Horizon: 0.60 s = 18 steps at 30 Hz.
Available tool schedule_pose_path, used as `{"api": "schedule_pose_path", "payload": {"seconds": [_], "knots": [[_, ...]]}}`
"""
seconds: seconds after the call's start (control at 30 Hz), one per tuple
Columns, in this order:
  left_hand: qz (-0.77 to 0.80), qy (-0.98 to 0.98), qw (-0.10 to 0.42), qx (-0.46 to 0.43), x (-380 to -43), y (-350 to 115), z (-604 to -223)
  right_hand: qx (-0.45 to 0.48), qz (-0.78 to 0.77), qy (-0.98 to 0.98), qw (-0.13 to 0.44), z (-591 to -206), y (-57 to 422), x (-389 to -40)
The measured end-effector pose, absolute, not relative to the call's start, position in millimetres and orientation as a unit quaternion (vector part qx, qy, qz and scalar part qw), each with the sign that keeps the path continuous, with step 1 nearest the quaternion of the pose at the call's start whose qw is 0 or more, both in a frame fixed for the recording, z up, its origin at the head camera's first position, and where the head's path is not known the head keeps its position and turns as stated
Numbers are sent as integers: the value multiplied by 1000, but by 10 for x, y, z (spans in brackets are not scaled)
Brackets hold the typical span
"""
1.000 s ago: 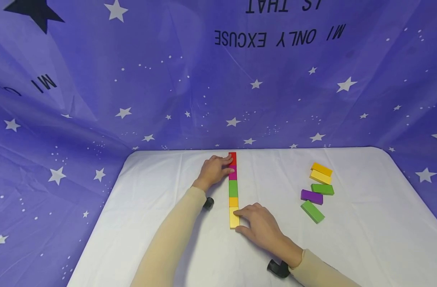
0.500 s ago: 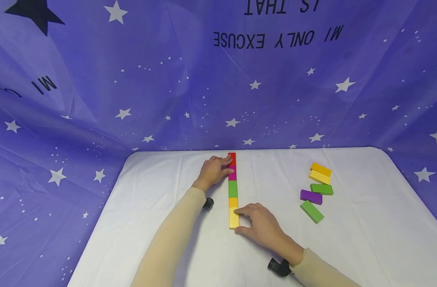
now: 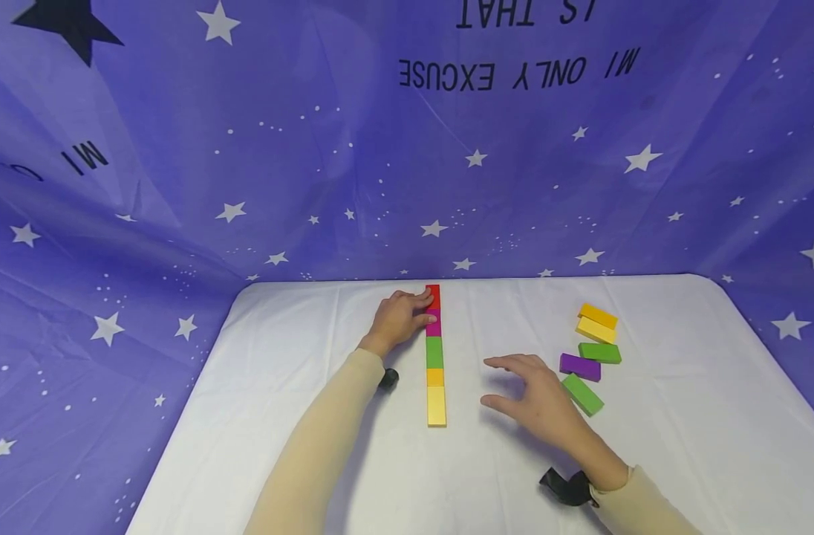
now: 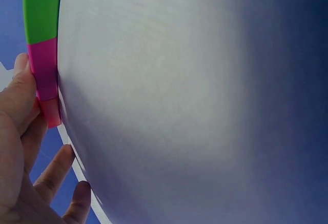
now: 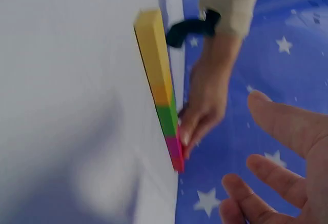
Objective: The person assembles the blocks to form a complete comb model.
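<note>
A straight row of coloured blocks runs away from the person: a yellow block [image 3: 437,406] nearest, then an orange block [image 3: 435,377], a green block [image 3: 434,352], a magenta block [image 3: 434,323] and a red block [image 3: 434,296] at the far end. My left hand [image 3: 395,319] touches the far end from the left, its thumb at the magenta block and a fingertip on the red one. In the left wrist view its other fingers [image 4: 54,172] are spread. My right hand [image 3: 541,397] is in the air right of the row, thumb and fingers apart, holding nothing.
Several loose blocks lie to the right: an orange block [image 3: 598,316], a yellow block [image 3: 597,329], a green block [image 3: 600,353], a purple block [image 3: 581,367] and another green block [image 3: 584,395]. A starry blue-purple cloth [image 3: 353,148] hangs behind the white table [image 3: 300,334].
My right hand has come off the near yellow block and moved right, toward the loose blocks, its fingers spreading. The left hand and the row have stayed in place.
</note>
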<state>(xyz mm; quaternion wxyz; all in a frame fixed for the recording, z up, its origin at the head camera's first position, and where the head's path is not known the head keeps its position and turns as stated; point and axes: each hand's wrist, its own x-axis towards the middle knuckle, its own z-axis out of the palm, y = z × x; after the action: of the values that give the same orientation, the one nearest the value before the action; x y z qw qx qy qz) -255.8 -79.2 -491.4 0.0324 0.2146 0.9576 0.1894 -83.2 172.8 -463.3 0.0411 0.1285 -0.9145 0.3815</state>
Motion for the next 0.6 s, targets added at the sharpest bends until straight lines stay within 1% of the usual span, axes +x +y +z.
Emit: {"api": "schedule_pose_path", "payload": {"seconds": [0.23,0.43,0.6], "knots": [[190,957,34,216,-2568,-791,-4926,97,389,-914,59,-4627,2068,-827],[190,957,24,219,-2579,-798,-4944,82,367,-924,69,-4661,2325,-760],[196,956,27,216,-2578,-791,-4956,71,342,-934,74,-4687,2513,-708]]}}
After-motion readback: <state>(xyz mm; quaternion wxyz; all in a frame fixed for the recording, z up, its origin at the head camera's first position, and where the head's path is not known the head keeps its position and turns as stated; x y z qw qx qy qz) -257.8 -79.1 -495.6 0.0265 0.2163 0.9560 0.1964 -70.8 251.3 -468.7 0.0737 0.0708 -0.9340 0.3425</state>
